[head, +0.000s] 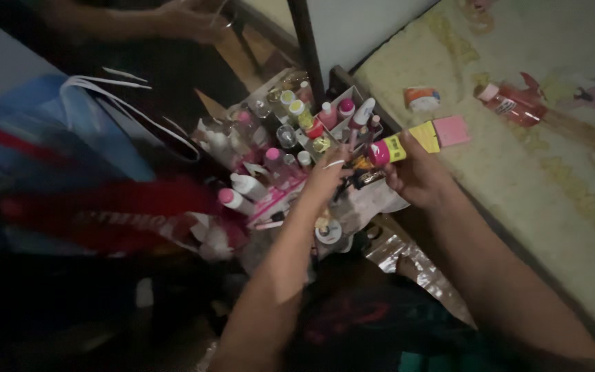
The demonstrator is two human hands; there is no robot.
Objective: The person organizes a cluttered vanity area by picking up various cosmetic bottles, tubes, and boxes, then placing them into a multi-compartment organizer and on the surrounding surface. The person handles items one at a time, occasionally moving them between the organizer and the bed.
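Observation:
My right hand (414, 178) grips a yellow tube with a pink cap (389, 150), held just beside the edge of the mattress. My left hand (326, 176) reaches into a crowded pile of small bottles and tubes (290, 131), its fingers curled over items near a white divided organizer box (342, 114). Whether the left hand holds anything is hidden among the clutter. Pink-capped white bottles (239, 193) lie to the left of that hand.
A patterned mattress (552, 172) fills the right side, with a pink sticky pad (451, 130), a small box (421, 98) and a red-liquid bottle (514, 103) on it. A blue and red bag (70, 172) lies left. Another person's arm (139, 21) is at the top.

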